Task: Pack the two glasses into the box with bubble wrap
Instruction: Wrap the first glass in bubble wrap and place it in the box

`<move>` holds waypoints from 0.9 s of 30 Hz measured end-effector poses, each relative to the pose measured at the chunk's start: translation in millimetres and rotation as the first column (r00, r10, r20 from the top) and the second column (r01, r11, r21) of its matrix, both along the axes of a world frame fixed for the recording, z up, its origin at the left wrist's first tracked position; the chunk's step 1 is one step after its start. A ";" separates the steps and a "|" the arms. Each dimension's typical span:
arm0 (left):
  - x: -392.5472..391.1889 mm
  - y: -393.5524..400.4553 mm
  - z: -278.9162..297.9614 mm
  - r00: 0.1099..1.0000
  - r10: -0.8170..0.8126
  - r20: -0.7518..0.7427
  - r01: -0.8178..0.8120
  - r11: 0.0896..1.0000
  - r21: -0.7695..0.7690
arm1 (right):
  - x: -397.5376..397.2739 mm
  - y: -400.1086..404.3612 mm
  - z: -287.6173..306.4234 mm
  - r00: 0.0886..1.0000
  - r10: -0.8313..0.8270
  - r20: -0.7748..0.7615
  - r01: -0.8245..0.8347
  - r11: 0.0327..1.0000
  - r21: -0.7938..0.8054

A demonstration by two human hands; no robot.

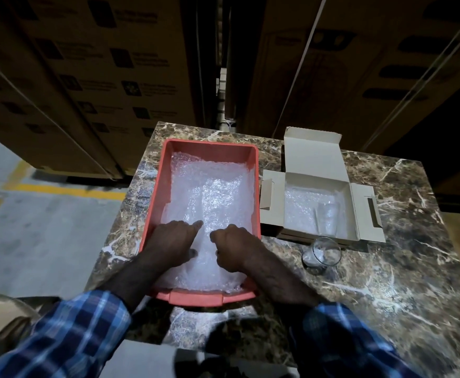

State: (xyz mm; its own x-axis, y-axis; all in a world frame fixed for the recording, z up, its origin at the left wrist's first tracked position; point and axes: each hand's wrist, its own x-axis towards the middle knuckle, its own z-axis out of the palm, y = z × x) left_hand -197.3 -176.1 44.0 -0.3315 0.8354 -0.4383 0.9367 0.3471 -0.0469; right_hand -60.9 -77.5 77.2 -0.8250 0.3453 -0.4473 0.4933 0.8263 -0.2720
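Both hands in red tray (152, 214): left hand (173, 241) and right hand (234, 245) pinching bubble wrap (212, 186). Bare glass (322, 252) upright on marble table (387, 296), just before open box (316, 192). Wrapped glass (327, 218) lying inside.

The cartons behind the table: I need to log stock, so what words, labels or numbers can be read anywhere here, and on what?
No text can be read.
Stacked cartons: printed lines and icons, too blurred to read.
White box: no print shows.
Orange tray: no print shows.
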 end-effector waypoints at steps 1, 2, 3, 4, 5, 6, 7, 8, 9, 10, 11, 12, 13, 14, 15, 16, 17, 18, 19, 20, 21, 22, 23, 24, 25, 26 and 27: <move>0.1 1.1 -2.3 1.000 0.006 0.001 -0.006 1.000 0.027 | -0.4 -0.1 -0.2 1.000 -0.003 -0.020 0.004 0.999 0.032; 0.0 1.5 -4.1 1.000 0.012 0.006 -0.012 0.998 0.067 | -0.4 -0.2 -1.2 1.000 0.000 -0.030 0.002 0.998 0.061; -0.7 0.9 -6.6 1.000 0.012 0.015 -0.014 0.993 0.118 | -0.5 -0.4 -2.6 0.999 0.009 -0.031 -0.006 0.996 0.086; -1.6 -0.1 -8.2 1.000 0.009 0.028 -0.014 0.983 0.181 | -0.9 -1.0 -4.1 1.000 0.017 -0.022 -0.015 0.994 0.106; -2.6 -1.8 -9.4 0.999 0.008 0.043 -0.019 0.968 0.250 | -1.0 -1.6 -4.7 1.000 0.025 -0.013 -0.023 0.992 0.124; -3.3 -3.2 -9.2 0.998 0.011 0.057 -0.029 0.949 0.314 | -0.9 -1.9 -4.8 0.999 0.029 -0.016 -0.026 0.990 0.139; -4.9 -3.9 -8.9 0.998 0.011 0.068 -0.035 0.931 0.364 | -0.9 -2.2 -5.4 0.999 0.025 -0.035 -0.019 0.989 0.150; -6.6 -4.1 -7.0 0.997 0.009 0.075 -0.039 0.914 0.404 | -1.2 -2.4 -5.6 0.997 0.013 -0.070 -0.002 0.988 0.153; -9.5 -3.9 -5.1 0.997 0.010 0.082 -0.046 0.895 0.444 | -1.6 -2.3 -5.3 0.994 -0.001 -0.112 0.018 0.989 0.147; -11.2 -2.9 -1.1 0.995 0.016 0.098 -0.062 0.870 0.489 | -2.7 -1.5 -4.1 0.986 -0.016 -0.165 0.039 0.990 0.138; -12.0 -1.8 4.2 0.991 0.023 0.133 -0.091 0.836 0.540 | -4.4 -0.1 -2.1 0.975 -0.030 -0.222 0.060 0.989 0.133; -12.7 -0.7 10.4 0.981 0.034 0.191 -0.142 0.795 0.590 | -6.9 2.8 0.8 0.959 -0.048 -0.278 0.086 0.988 0.126; -13.2 0.2 17.7 0.961 0.053 0.273 -0.221 0.740 0.635 | -9.9 7.0 4.4 0.940 -0.078 -0.331 0.121 0.987 0.108; -13.7 1.2 25.8 0.927 0.076 0.367 -0.317 0.680 0.661 | -12.9 12.5 8.6 0.918 -0.121 -0.378 0.162 0.984 0.076; -14.1 1.6 33.3 0.888 0.086 0.452 -0.402 0.622 0.671 | -15.5 19.1 13.0 0.894 -0.169 -0.415 0.199 0.980 0.029; -14.9 1.8 40.1 0.855 0.087 0.512 -0.462 0.578 0.673 | -17.3 25.7 17.5 0.869 -0.215 -0.445 0.225 0.974 -0.032; -16.4 2.8 45.4 0.833 0.082 0.548 -0.499 0.542 0.677 | -17.9 31.7 21.3 0.844 -0.253 -0.473 0.238 0.967 -0.094; -18.4 4.2 49.9 0.818 0.077 0.571 -0.523 0.512 0.681 | -17.3 36.6 26.0 0.817 -0.283 -0.503 0.241 0.959 -0.149; -22.3 6.2 51.0 0.804 0.071 0.590 -0.545 0.485 0.684 | -15.4 41.0 30.2 0.790 -0.309 -0.530 0.237 0.950 -0.201; -26.3 8.3 51.6 0.785 0.064 0.616 -0.569 0.467 0.677 | -13.0 44.8 35.0 0.765 -0.335 -0.550 0.230 0.940 -0.253; -30.0 10.6 52.1 0.756 0.051 0.652 -0.599 0.454 0.659 | -10.0 48.9 38.9 0.745 -0.364 -0.559 0.225 0.926 -0.302; -33.1 13.0 52.8 0.723 0.038 0.690 -0.631 0.443 0.637 | -6.8 53.2 43.4 0.732 -0.392 -0.558 0.226 0.911 -0.344; -35.2 15.8 54.5 0.691 0.022 0.723 -0.660 0.426 0.618 | -3.5 58.4 47.5 0.718 -0.421 -0.554 0.228 0.894 -0.385; -36.3 18.7 58.0 0.664 0.009 0.747 -0.685 0.407 0.604 | -0.1 64.2 51.6 0.702 -0.450 -0.552 0.231 0.877 -0.421; -36.0 21.9 62.6 0.645 -0.004 0.764 -0.702 0.391 0.595 | 3.6 71.0 55.0 0.684 -0.475 -0.554 0.230 0.861 -0.454; -34.4 25.7 69.0 0.631 -0.014 0.776 -0.714 0.381 0.587 | 7.6 77.4 60.1 0.669 -0.494 -0.555 0.226 0.847 -0.481; -31.1 30.7 76.7 0.610 -0.030 0.792 -0.727 0.375 0.575 | 11.8 84.1 65.1 0.656 -0.513 -0.553 0.222 0.832 -0.509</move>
